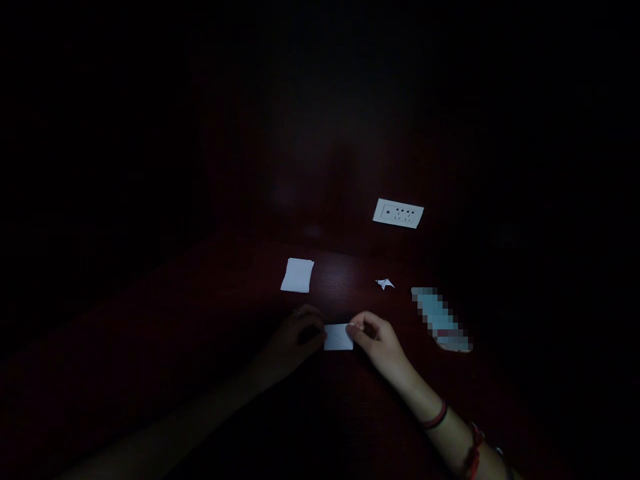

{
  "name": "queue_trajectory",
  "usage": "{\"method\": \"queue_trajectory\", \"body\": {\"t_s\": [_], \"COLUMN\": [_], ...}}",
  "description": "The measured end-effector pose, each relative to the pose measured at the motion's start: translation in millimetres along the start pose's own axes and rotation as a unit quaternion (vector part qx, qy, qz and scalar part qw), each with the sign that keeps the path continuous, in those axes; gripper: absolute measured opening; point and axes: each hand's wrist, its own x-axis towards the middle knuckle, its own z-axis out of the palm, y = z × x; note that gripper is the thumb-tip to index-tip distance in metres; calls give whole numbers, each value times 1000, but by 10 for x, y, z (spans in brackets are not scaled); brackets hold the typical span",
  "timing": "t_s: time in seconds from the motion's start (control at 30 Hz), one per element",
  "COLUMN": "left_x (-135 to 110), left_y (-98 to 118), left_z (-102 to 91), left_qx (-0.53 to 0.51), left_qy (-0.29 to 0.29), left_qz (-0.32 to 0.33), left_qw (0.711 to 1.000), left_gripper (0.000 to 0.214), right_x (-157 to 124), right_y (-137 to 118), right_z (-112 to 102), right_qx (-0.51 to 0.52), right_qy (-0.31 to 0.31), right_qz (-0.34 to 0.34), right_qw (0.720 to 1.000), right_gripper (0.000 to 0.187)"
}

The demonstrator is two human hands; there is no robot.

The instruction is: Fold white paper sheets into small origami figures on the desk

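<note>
A small white sheet of paper (338,338) is held between my two hands, low in the middle of the view. Faint crease lines seem to cross it. In shadow, my left hand (303,335) pinches its left edge, with a ring on one finger. My right hand (375,335), better lit, grips the upper right corner between thumb and fingers. Beyond my hands lies a stack of white paper sheets (298,275), a little to the left. A small folded paper figure (385,283) rests to the right, past my right hand.
The dark reddish table (240,280) meets a dark wall behind. A white power socket panel (399,213) is on that wall. To the right of my right hand lies a flat phone-like object (440,320) with a blurred-out surface. The surroundings are very dark.
</note>
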Motion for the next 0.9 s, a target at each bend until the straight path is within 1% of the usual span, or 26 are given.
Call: {"method": "queue_trajectory", "body": {"t_s": [0.1,0.17,0.23,0.33,0.43,0.57,0.73,0.9], "left_x": [3,-4,-16,-30,-30,-25,-33,-29], "left_y": [-8,18,51,81,85,114,183,223], "left_z": [-10,-10,0,23,25,-8,-12,-6], "left_qx": [11,31,50,68,69,59,76,82], "left_qy": [2,-7,-19,-28,-23,-19,0,1], "left_qz": [-1,5,19,36,40,45,50,48], "left_qw": [1000,999,998,997,997,997,996,995], "left_gripper": [7,8,10,11,10,11,12,11], "right_x": [-38,-68,-92,-107,-107,-111,-116,-127], "right_y": [-58,-105,-145,-178,-193,-211,-228,-234], "right_z": [-14,-11,4,33,46,45,44,58], "right_qx": [-82,-129,-157,-165,-149,-124,-134,-128], "right_qy": [-12,-20,-33,-46,-45,-35,-20,-40], "right_qz": [-69,-110,-130,-145,-150,-138,-135,-152], "right_qw": [994,985,978,975,976,982,982,979], "right_gripper": [5,16,20,11,11,12,10,12]}}
